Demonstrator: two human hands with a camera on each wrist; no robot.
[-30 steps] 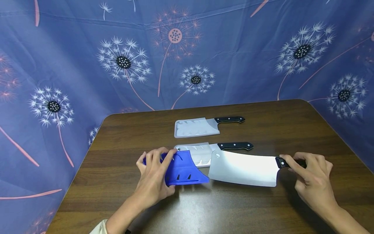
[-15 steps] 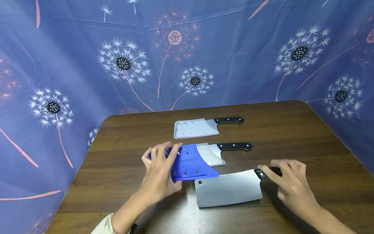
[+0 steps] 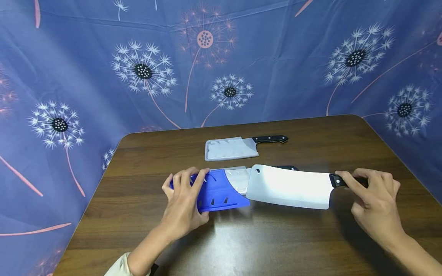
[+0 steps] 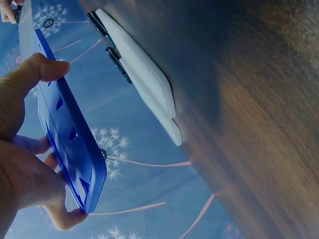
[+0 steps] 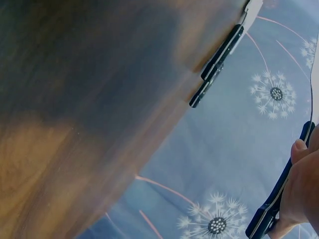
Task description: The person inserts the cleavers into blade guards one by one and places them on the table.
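Observation:
My left hand (image 3: 183, 203) grips a blue blade cover (image 3: 221, 190) by its closed end, fingers over the top edge and thumb below. In the left wrist view the slotted blue cover (image 4: 75, 134) is held up off the table. A bare cleaver (image 3: 290, 186) is in my right hand (image 3: 374, 203), which holds its black handle (image 5: 281, 194). The broad steel blade points left, its tip end right beside the cover's open mouth. From the head view I cannot tell whether blade and cover touch. The blade partly hides a sheathed cleaver lying behind.
Farther back on the wooden table (image 3: 138, 230) lies a cleaver in a whitish cover (image 3: 231, 148), handle to the right. Nearer, a second sheathed cleaver (image 3: 238, 178) lies parallel, partly covered from view. A blue dandelion-print cloth (image 3: 276, 76) hangs behind the table.
The bare cleaver dips toward the table and leftward half a second ago, then is back up and to the right now. The blue cover has shifted right, then back left.

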